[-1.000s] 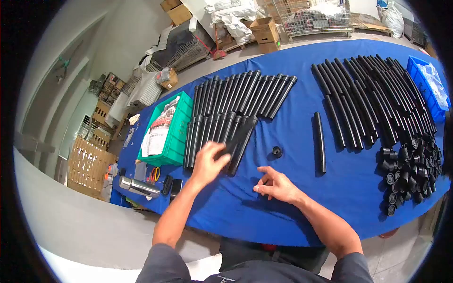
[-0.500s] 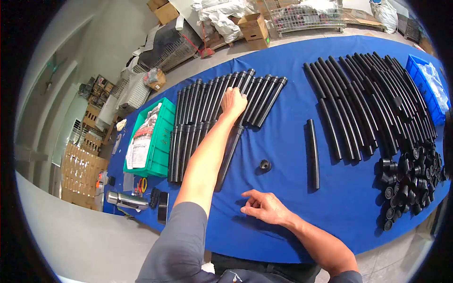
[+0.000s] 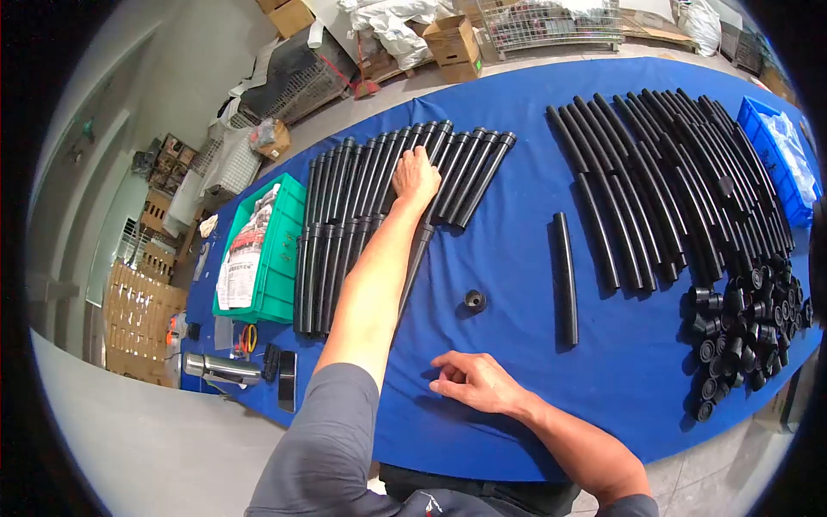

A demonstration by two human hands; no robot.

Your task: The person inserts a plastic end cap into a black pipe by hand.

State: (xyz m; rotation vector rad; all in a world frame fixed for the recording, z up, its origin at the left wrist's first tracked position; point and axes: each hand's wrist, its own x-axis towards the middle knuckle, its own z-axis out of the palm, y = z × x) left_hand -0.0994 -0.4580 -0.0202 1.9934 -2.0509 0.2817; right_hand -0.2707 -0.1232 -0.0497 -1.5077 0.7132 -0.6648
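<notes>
Stretched out over the capped black tubes (image 3: 469, 185) on the blue cloth, my left hand (image 3: 416, 178) rests on the upper row. Its fingers are bent, and whether they grip a tube is hidden. Near the front edge, my right hand (image 3: 474, 380) hovers low over the cloth, fingers loosely curled and apart, holding nothing. A single black cap (image 3: 475, 301) sits just beyond it. One uncapped black tube (image 3: 565, 280) lies alone to the right of the cap.
Uncapped tubes (image 3: 617, 228) lie in rows at the right, beside a heap of black caps (image 3: 732, 336). A blue crate (image 3: 773, 172) stands at the far right. On the left are a green crate (image 3: 280, 267), a steel flask (image 3: 221, 369) and orange-handled scissors (image 3: 249, 338).
The view has shifted slightly, moving the table items a little leftward. My left hand stays over the upper row of capped tubes, and my right hand keeps its loose curl.
</notes>
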